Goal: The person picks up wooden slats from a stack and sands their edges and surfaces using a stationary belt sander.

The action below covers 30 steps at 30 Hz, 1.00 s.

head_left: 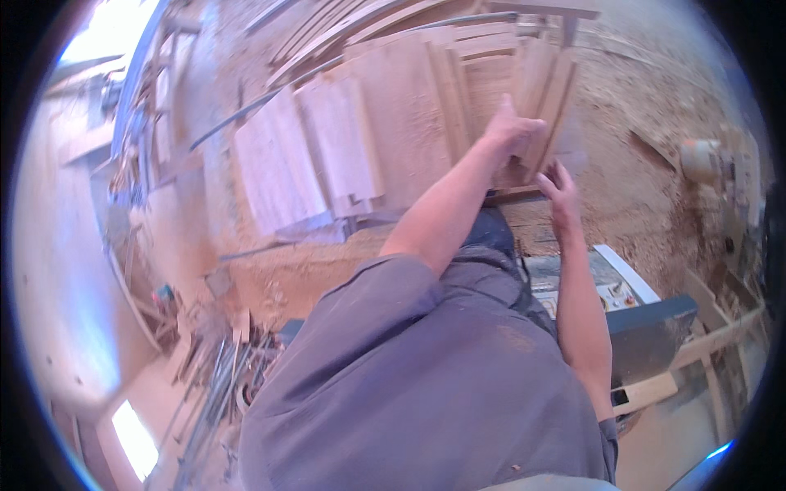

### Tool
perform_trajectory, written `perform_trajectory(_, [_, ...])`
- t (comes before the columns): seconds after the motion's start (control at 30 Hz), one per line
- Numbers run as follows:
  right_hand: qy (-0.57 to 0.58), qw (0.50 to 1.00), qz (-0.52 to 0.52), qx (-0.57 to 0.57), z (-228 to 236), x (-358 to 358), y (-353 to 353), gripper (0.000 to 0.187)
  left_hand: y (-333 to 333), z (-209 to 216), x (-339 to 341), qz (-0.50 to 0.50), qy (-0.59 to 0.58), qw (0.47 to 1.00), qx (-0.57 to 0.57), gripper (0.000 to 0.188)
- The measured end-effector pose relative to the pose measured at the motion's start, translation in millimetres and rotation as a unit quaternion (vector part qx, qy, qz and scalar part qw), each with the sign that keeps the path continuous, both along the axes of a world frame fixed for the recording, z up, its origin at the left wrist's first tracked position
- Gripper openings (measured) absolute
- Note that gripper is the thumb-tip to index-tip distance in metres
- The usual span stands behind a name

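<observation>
toward one o'clock, the left hand (509,137) lies over narrow boards (558,100), grip unclear; the right hand (562,195), loosely open, meets their near end, apparently steadying them.

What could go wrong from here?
Splinters or a pinch: the bare left hand and right hand are at the narrow boards.
Shifting: the wide boards lie unevenly, so a bump might slide one.
Footing: loose sawdust lies beyond the right hand and could be slippery.
</observation>
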State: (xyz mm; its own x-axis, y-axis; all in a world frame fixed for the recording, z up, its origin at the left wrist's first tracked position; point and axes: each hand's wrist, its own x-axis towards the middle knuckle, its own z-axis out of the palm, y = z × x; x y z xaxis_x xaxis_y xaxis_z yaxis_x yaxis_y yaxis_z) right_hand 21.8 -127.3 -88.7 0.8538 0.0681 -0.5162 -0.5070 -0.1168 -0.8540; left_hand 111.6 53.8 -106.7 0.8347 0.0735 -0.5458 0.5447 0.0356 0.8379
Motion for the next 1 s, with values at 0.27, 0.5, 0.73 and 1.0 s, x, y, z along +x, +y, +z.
perform_trajectory(0.27, [0.106,0.991,-0.037,-0.079,-35.6,-125.9,-74.6,0.059,116.6,63.9,-98.1,0.063,-0.253,0.819,0.511,0.073])
perform_trajectory(0.5, [0.147,0.988,-0.025,-0.044,-51.7,-170.8,-62.9,0.051,226.4,43.1,-129.5,0.227,0.070,0.827,0.510,0.081])
perform_trajectory(0.73, [0.087,0.995,-0.003,-0.050,-43.2,-157.8,-51.4,0.048,251.4,12.5,-142.2,0.191,0.066,0.823,0.532,0.073])
perform_trajectory(1.0, [0.112,0.993,-0.026,-0.039,-38.7,-172.0,-53.1,0.051,321.0,-28.3,-143.3,0.186,-0.010,0.860,0.475,0.062])
